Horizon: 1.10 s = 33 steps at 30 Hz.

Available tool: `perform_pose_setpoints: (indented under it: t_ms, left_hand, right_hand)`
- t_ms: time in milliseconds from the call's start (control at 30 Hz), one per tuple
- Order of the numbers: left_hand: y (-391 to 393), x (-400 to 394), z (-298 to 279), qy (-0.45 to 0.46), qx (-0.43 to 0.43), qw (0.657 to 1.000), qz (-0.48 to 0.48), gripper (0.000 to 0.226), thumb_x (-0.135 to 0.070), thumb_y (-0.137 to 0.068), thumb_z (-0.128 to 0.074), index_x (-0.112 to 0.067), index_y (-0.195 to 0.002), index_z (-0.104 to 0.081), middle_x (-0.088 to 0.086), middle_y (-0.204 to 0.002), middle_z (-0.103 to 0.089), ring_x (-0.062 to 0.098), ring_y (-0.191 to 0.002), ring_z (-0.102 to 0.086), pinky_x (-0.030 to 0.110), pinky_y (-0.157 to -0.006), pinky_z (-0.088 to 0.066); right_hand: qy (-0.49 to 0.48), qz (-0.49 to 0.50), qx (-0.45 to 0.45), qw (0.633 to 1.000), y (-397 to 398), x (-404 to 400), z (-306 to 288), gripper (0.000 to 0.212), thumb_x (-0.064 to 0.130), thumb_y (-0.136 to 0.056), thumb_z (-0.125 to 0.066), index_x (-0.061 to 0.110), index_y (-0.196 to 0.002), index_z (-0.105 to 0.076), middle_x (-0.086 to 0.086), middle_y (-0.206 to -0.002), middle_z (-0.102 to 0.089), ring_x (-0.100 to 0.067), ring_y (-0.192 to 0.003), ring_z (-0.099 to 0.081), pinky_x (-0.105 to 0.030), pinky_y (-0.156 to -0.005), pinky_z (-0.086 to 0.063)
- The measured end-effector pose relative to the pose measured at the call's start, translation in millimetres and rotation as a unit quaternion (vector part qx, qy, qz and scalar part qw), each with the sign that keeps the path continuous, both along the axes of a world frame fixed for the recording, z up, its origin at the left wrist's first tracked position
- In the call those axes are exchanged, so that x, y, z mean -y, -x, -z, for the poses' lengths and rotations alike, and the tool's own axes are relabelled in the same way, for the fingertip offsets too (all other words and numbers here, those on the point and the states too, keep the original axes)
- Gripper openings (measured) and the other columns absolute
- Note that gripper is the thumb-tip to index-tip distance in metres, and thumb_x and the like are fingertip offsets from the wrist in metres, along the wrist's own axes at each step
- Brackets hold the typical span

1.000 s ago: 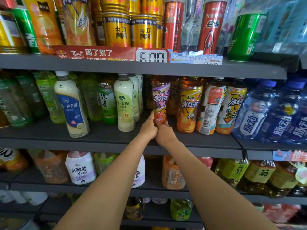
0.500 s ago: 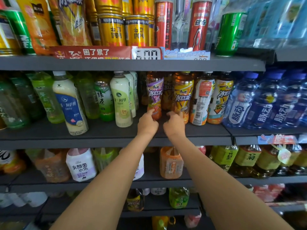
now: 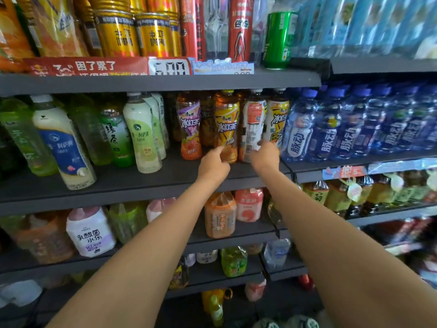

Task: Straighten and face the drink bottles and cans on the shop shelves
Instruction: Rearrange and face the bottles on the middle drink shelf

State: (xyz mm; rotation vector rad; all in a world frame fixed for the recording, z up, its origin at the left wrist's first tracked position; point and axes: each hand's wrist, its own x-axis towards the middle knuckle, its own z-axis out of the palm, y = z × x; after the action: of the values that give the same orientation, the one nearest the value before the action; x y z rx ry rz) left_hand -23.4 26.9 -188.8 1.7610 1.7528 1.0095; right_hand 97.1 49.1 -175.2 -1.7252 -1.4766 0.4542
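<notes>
Orange-brown iced tea in plastic bottles fills the middle of the dark grey metal shelf (image 3: 142, 185) I am working on. My left hand (image 3: 212, 168) rests its loosely curled fingers against the base of the yellow-labelled iced tea bottle (image 3: 226, 129), whose name faces out. My right hand (image 3: 266, 156) touches the foot of the next bottle, the one showing its white back label (image 3: 253, 129); from behind I cannot tell whether the fingers pinch it or only press it.

I judge the job partly done on this shelf. Four iced tea bottles stand in the front row: the purple-labelled one (image 3: 190, 129) and the yellow one face forward, the white-backed one needs turning, and the fourth (image 3: 277, 124) sits slightly askew. To the left, the tall milky bottle with a blue label (image 3: 62, 145) leans and looks unstraightened. To the right, at least five blue water bottles (image 3: 331, 129) stand roughly in line, though blur hides any exact count.
</notes>
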Motion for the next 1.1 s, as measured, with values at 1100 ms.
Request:
perform_pose_setpoints:
  t_ms: [1100]
  left_hand:
    - [-79,-64,-8,0.081,0.119,0.987,-0.065,0.062,-0.001,-0.087,-0.036,-0.016,-0.147,-0.027,0.004,-0.152,-0.031,0.022,-0.139,-0.03,0.04,-0.114,-0.029]
  right_hand:
    - [0.019,-0.058,-0.063,0.996,-28,-61,24,0.061,0.04,-0.087,-0.06,0.004,-0.132,-0.039,-0.014,-0.134,-0.047,-0.033,-0.119,-0.05,-0.038,-0.084,-0.043]
